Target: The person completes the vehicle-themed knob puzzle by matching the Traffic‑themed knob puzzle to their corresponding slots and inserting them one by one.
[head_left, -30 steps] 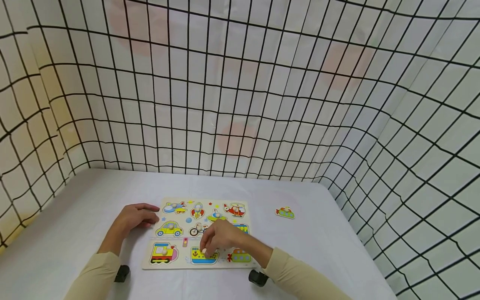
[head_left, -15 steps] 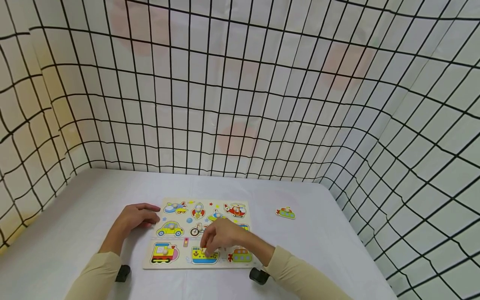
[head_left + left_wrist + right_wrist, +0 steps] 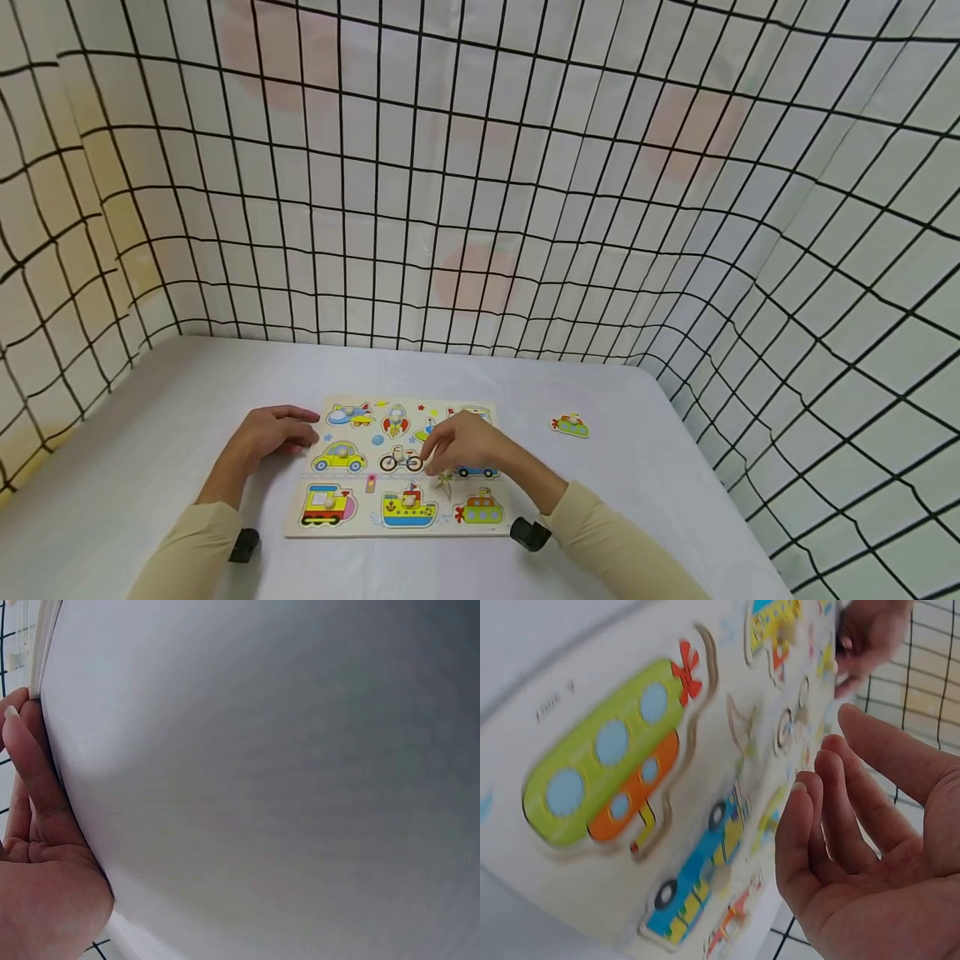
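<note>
A wooden knob puzzle board (image 3: 365, 527) with vehicle pieces lies on the white table. My right hand (image 3: 468, 446) hovers over its right half, fingers loosely bent and holding nothing, as the right wrist view confirms. Below that hand sits the ship piece (image 3: 408, 510) in its place, its knob showing. Beside it is the submarine recess (image 3: 604, 754), a printed submarine on its floor and no piece in it. A loose submarine piece (image 3: 572, 426) lies on the table to the right. My left hand (image 3: 273, 432) rests at the board's left edge, fingertips touching it.
Other pieces sit in the board, among them the train (image 3: 327, 505), car (image 3: 339, 457), motorcycle (image 3: 401, 459) and bus (image 3: 697, 877). Black grid netting (image 3: 480, 208) over white sheeting rises behind the table and on both sides.
My right hand has let go of the ship piece's knob and moved up and to the right, uncovering the ship. My left hand stays at the board's edge.
</note>
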The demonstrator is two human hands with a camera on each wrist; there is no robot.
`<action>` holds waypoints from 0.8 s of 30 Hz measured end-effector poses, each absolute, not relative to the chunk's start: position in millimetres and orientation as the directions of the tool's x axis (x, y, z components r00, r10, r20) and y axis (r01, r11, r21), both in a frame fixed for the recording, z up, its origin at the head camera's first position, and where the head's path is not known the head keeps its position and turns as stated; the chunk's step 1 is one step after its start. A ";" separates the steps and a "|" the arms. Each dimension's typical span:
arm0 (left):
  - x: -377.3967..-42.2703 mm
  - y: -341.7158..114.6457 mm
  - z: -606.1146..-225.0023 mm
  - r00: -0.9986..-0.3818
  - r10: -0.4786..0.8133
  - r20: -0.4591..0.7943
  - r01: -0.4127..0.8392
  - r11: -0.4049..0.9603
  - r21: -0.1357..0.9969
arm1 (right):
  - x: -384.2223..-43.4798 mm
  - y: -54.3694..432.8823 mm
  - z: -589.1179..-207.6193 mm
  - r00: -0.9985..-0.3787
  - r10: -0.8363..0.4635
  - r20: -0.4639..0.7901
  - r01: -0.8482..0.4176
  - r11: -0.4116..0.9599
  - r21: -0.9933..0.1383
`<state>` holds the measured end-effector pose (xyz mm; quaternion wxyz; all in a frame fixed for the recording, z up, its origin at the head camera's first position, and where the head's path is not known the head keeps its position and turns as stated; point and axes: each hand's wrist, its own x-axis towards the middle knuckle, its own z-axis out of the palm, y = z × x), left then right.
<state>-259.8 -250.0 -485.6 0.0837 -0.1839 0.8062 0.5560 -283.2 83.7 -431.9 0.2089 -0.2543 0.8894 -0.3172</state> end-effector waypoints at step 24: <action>-261.9 -252.6 -488.4 -0.918 -0.196 -0.345 -0.392 0.326 0.860 | -327.5 157.3 -426.6 -0.963 -0.213 -0.165 -0.022 0.674 -0.739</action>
